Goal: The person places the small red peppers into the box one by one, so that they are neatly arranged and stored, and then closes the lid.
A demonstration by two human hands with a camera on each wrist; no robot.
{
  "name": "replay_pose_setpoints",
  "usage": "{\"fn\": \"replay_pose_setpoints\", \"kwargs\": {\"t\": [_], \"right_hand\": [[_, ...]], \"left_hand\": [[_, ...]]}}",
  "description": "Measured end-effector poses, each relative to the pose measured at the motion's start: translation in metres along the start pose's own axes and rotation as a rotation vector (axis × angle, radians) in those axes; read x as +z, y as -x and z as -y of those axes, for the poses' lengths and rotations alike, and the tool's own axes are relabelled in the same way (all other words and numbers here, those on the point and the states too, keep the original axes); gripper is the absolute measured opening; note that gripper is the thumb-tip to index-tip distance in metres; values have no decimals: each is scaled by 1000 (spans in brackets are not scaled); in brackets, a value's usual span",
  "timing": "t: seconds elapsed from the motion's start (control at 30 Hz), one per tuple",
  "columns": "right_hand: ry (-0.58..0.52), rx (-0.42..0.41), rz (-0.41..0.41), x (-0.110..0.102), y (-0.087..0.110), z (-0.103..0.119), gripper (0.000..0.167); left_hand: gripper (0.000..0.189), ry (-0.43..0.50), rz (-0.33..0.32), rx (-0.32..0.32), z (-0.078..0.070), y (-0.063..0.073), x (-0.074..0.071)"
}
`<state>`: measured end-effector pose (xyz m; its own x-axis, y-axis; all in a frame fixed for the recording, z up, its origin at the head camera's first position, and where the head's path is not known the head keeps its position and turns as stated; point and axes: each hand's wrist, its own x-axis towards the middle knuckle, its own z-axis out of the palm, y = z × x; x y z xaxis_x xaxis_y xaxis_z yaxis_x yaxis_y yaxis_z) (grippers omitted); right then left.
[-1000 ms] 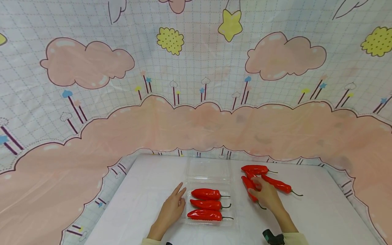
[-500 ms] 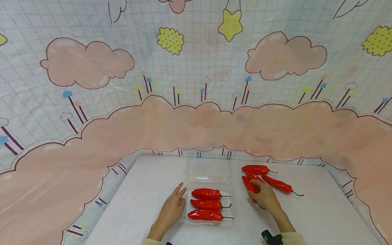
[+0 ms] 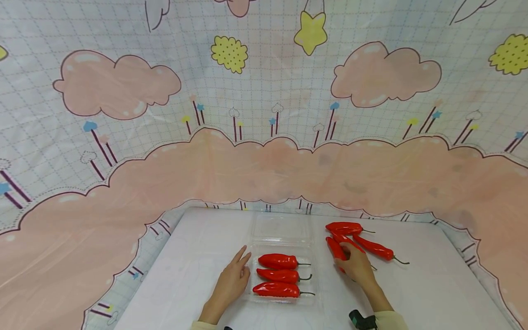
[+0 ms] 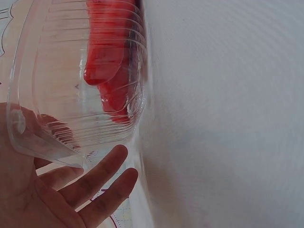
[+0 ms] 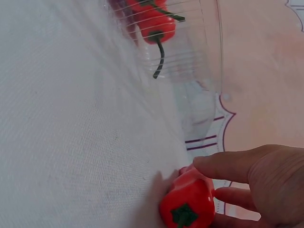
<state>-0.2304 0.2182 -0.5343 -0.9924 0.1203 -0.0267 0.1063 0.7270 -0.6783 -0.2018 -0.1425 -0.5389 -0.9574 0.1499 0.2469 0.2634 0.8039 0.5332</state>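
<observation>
A clear plastic clamshell box (image 3: 305, 251) lies open on the white table, its lid (image 3: 282, 229) folded back. Three red peppers (image 3: 278, 276) with dark green stems lie side by side in it. My left hand (image 3: 232, 280) is at the box's left edge, fingers extended; in the left wrist view these fingers (image 4: 102, 178) are beside the box's ribbed end. To the right, my right hand (image 3: 358, 266) is over a loose group of peppers. In the right wrist view, thumb and fingers pinch one red pepper (image 5: 187, 202); the head view partly hides it.
Near the right hand lie more red peppers: one at the back (image 3: 343, 228), one slanting right (image 3: 376, 248) and one at the left (image 3: 336, 249). A cartoon-printed cloth (image 3: 264, 169) rises behind the table (image 3: 198, 247). A black device (image 3: 363, 320) sits on the right wrist.
My right hand has shifted slightly and its fingers have settled around a pepper. A stem now shows to the right of that hand. The left hand and the boxed peppers stay put.
</observation>
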Motion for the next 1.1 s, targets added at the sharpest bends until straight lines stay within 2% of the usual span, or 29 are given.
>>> {"fn": "replay_pose_setpoints", "kwargs": {"t": [0.5, 1.1], "right_hand": [[-28, 4, -32, 3, -2, -3, 55], [-42, -31, -65, -6, 3, 4, 50]], "left_hand": [[41, 14, 12, -6, 0, 0, 0], [40, 10, 3, -8, 1, 0, 1]]}}
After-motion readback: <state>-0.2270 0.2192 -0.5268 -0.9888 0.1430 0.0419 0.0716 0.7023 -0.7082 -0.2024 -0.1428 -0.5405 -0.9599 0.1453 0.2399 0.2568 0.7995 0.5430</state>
